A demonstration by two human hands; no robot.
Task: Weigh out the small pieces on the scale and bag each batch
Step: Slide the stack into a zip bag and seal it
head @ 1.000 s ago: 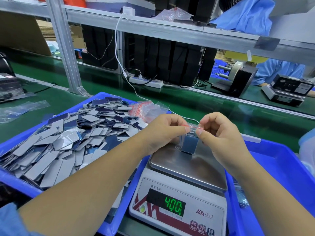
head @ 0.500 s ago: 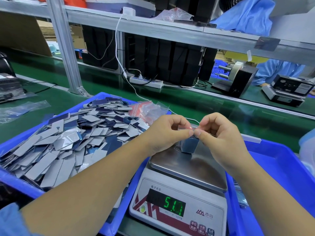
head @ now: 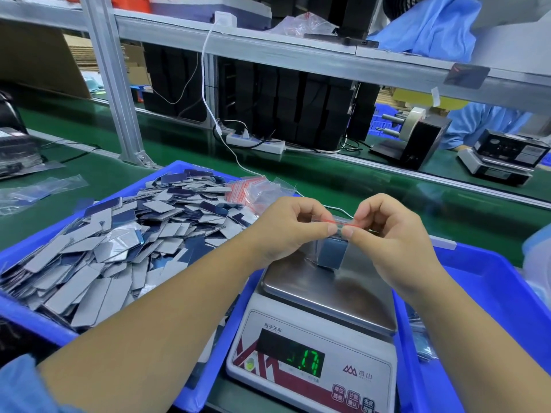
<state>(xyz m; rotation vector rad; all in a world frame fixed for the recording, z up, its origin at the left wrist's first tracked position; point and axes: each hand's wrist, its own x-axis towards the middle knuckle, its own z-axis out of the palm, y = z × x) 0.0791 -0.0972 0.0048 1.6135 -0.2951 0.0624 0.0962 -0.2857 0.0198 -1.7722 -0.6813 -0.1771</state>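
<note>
Now both hands [head: 343, 231] pinch bag [head: 331, 251] (red-striped top) over scale [head: 313, 347].

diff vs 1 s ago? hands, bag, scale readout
The scale readout fell from about 400 to 51, and now shows 17 with the other digits unclear. The bag looks lifted a little but its bottom seems to touch the pan. Both thumbs have closed toward the middle of its red zip strip. Unchanged: the left hand and right hand pinch the bag top; the pile of pieces lies as before.
</note>
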